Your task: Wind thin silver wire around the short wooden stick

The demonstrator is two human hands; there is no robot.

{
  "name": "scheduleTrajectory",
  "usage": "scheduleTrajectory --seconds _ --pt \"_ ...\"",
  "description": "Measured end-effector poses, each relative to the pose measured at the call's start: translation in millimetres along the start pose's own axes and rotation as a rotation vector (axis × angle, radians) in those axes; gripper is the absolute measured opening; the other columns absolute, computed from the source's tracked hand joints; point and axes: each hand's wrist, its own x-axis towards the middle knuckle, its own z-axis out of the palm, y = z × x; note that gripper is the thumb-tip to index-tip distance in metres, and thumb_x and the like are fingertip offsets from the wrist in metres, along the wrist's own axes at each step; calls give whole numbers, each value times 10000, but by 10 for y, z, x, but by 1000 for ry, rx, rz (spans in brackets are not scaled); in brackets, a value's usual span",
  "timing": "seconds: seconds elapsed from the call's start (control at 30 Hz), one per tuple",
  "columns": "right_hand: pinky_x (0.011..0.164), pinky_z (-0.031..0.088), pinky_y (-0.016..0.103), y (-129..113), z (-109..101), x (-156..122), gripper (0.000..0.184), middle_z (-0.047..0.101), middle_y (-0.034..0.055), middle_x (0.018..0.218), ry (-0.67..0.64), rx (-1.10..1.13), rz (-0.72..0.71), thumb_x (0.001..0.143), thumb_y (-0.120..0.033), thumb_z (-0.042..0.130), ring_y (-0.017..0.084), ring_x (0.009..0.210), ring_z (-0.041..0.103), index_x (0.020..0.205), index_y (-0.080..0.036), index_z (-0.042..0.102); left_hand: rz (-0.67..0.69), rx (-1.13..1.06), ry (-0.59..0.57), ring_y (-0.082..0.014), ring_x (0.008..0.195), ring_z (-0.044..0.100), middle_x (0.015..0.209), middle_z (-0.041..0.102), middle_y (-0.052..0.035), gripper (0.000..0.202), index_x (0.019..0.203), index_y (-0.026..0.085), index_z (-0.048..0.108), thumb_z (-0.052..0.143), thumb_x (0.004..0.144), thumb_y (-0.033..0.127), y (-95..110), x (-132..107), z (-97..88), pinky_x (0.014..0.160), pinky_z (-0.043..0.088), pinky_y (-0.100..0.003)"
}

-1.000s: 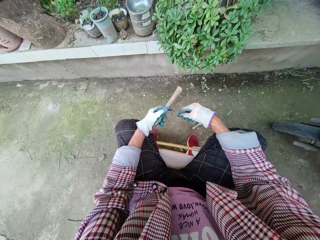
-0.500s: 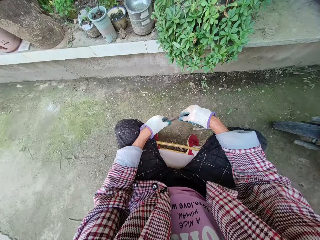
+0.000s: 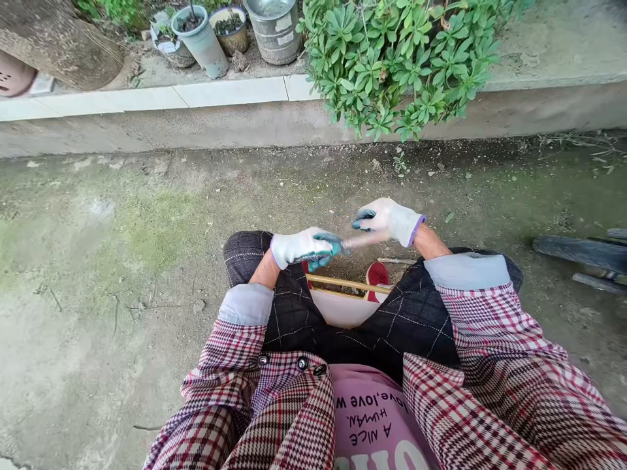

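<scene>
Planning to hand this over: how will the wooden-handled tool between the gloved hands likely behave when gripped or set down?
The wooden-handled tool looks straight and rigid, so it probably will not flex. Its handle seems round, so it may roll on the ground. The left hand closes around it in a coated glove, so slipping seems unlikely.

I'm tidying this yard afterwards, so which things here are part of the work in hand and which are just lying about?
In hand: blurred wooden-handled tool, gripped by the white-and-teal gloved left hand; gloved right hand beside its handle.
Lying about: leafy green bush, pale green plastic pot, grey metal bucket, thin metal rod on the ground.
</scene>
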Motion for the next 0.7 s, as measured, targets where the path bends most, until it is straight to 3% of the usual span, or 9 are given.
scheduleTrajectory --seconds 0.1,0.2,0.3,0.37,0.43,0.53,0.63,0.7 --pt "718 519 319 4 -12 -29 218 843 80 902 -25 56 -13 882 -324 701 233 804 714 932 -199 873 -191 275 66 -140 518 535 639 648 0 320 1016 184 829 728 845 436 -120 105 18 506 381 -275" --pt "656 503 306 -72 5 -69 198 815 74 818 -35 81 24 901 -307 697 211 719 683 890 -199 862 -170 560 397 -141 568 510 631 622 -1 215 827 187 793 735 849 393 -238 245 -31 551 362 -288" --pt "575 490 263 -156 21 -88 257 802 70 833 -46 186 100 954 -305 655 160 633 649 1033 -173 860 -113 367 724 -124 539 484 621 569 22 235 871 177 746 702 900 406 -257 335 -95 538 364 -276" --pt "566 506 236 -195 19 -94 275 813 65 892 -47 248 128 965 -279 641 141 641 663 1109 -173 849 -54 47 810 -109 483 459 618 536 45 279 993 165 728 660 934 429 -216 344 -108 497 374 -261" --pt "572 517 220 -220 12 -98 267 819 58 917 -52 273 131 964 -257 639 133 658 679 1112 -176 845 67 -189 763 -100 452 450 619 531 58 378 1094 147 715 650 941 487 -160 309 -97 470 390 -250" --pt "562 506 218 -226 8 -94 261 816 53 903 -64 282 144 969 -271 637 130 647 676 1093 -178 847 242 -292 558 -102 438 467 602 544 57 566 1173 123 716 676 906 621 -85 189 -61 455 405 -246" --pt "597 494 249 -167 21 -59 240 804 57 850 -38 194 123 947 -274 658 156 677 681 1020 -162 856 251 -262 309 -112 427 482 576 559 42 641 1193 117 731 688 882 676 -23 52 -27 450 390 -251" --pt "647 495 278 -94 32 -24 215 809 70 845 -6 124 87 911 -273 698 192 746 704 952 -138 859 165 -192 138 -119 432 504 571 585 19 621 1160 119 757 705 862 661 6 -2 -2 461 389 -253"
